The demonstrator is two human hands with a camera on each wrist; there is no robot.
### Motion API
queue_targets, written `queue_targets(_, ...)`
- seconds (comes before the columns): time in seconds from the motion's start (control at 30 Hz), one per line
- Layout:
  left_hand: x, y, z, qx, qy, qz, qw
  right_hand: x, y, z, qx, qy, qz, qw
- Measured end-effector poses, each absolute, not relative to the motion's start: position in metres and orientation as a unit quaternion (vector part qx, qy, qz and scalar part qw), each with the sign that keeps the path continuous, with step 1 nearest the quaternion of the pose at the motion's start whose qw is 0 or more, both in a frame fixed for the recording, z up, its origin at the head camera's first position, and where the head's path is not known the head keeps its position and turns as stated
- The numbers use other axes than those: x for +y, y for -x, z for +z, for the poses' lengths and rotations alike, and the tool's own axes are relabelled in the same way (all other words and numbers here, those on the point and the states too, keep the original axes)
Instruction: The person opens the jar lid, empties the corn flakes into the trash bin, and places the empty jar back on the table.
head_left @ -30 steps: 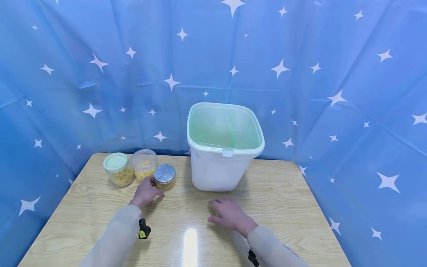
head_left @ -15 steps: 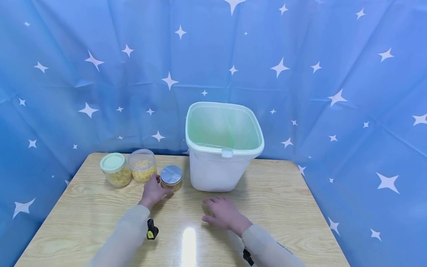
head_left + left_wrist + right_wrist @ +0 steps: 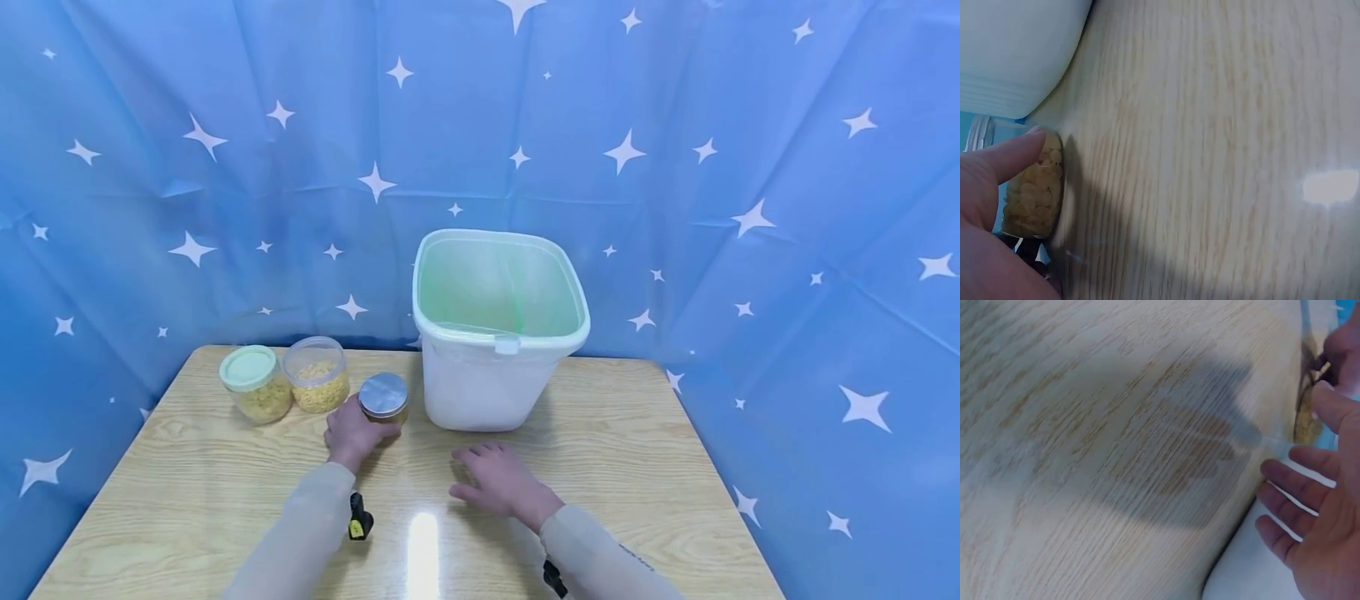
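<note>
A small clear jar with a silver lid (image 3: pixel 383 393) stands on the table at the left of the bin. My left hand (image 3: pixel 356 431) grips it low on its near left side. In the left wrist view my thumb lies across the glass of the jar (image 3: pixel 1034 197), which holds yellowish-brown pieces; the other fingers are mostly hidden. My right hand (image 3: pixel 501 482) is held over the table just in front of the bin, fingers loosely spread and holding nothing. The right wrist view shows its palm (image 3: pixel 1332 544) and separate fingers.
A large white bin (image 3: pixel 483 387) with a pale green rim stands open at the back centre. Left of the jar are a see-through tub (image 3: pixel 318 383) of yellow bits and a green-lidded jar (image 3: pixel 258 392). A blue star-patterned curtain (image 3: pixel 480 125) hangs behind the wooden table (image 3: pixel 637 467).
The silver-lidded jar has moved right, away from the tub and towards the bin, with my left hand following and wrapping closer round it. My right hand has shifted slightly left.
</note>
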State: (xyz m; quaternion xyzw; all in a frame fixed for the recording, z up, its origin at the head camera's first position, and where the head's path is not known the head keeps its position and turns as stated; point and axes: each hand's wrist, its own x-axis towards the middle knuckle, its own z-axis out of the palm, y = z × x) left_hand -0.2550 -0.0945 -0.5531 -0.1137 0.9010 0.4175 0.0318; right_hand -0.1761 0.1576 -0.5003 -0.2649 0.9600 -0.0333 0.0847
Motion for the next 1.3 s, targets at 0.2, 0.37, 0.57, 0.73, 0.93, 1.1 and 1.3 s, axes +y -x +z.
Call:
queue_targets(0.2, -0.093, 0.25, -0.552, 0.9, 0.099, 0.423, 0.033, 0.159, 0.177, -0.499, 0.96, 0.256, -0.057, 0.099)
queue_targets(0.37, -0.103, 0.244, -0.547, 0.905, 0.045, 0.42, 0.045, 0.159, 0.177, -0.497, 0.962, 0.244, -0.075, 0.099)
queue_targets(0.57, -0.117, 0.232, -0.538, 0.896, 0.005, 0.437, 0.073, 0.161, 0.176, -0.495, 0.961, 0.243, -0.083, 0.1)
queue_targets(0.73, -0.122, 0.22, -0.529, 0.892, -0.03, 0.444, 0.083, 0.161, 0.175, -0.488, 0.959, 0.249, -0.092, 0.101)
queue_targets(0.93, -0.118, 0.207, -0.52, 0.89, -0.068, 0.441, 0.089, 0.164, 0.173, -0.477, 0.957, 0.248, -0.11, 0.099)
queue_targets(1.1, -0.108, 0.197, -0.518, 0.886, -0.092, 0.441, 0.107, 0.165, 0.172, -0.47, 0.958, 0.252, -0.107, 0.084)
queue_targets(1.3, -0.097, 0.186, -0.513, 0.883, -0.143, 0.43, 0.124, 0.161, 0.169, -0.467, 0.958, 0.258, -0.1, 0.079)
